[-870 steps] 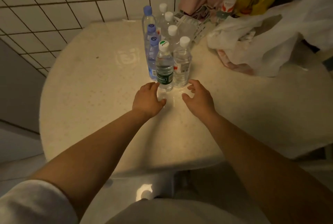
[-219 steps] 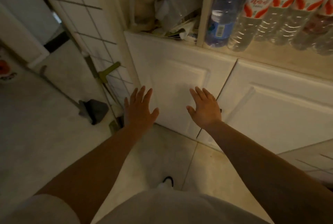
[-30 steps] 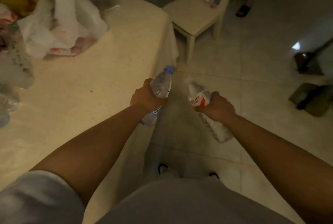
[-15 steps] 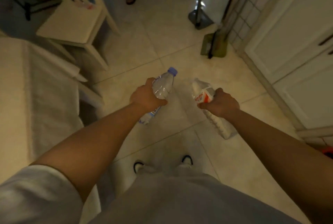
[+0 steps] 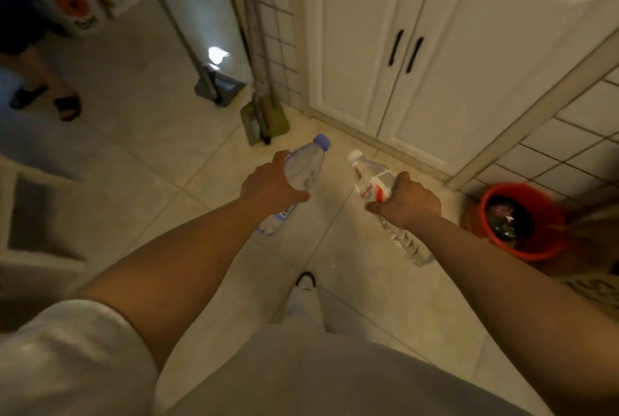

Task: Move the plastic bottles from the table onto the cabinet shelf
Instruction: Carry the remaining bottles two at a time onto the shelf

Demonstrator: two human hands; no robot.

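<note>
Left hand: your left hand (image 5: 271, 182) gripped the blue-capped bottle (image 5: 303, 167) round its middle, fingers curled under it and thumb across the top.
Blue-capped bottle: it lay tilted in that grip, cap pointing toward the cabinet doors (image 5: 432, 43), base back toward you; it hung over the floor in front of those doors, on nothing.
Right hand: your right hand (image 5: 403, 203) was closed round the white-capped bottle (image 5: 373, 182) at its red and white label, fingers wrapped beneath (their tips were hidden from the camera).
White-capped bottle: it was also tilted, cap toward the cabinet doors and its clear ribbed base sticking out behind your wrist; held in the air short of the doors, just right of the other bottle and not touching it.
Cabinet doors: two white panelled doors, both closed, with a pair of dark handles side by side at the seam.
Left of the cabinet doors: a green broom (image 5: 264, 114) and a grey dustpan (image 5: 219, 89) stood on the tiled floor (image 5: 140, 161) against the wall corner.
Right of the cabinet doors: an orange bucket (image 5: 522, 223) sat on the floor near the tiled wall.
Far left of the cabinet doors: another person's sandalled feet (image 5: 47, 102) stood well apart from you.
</note>
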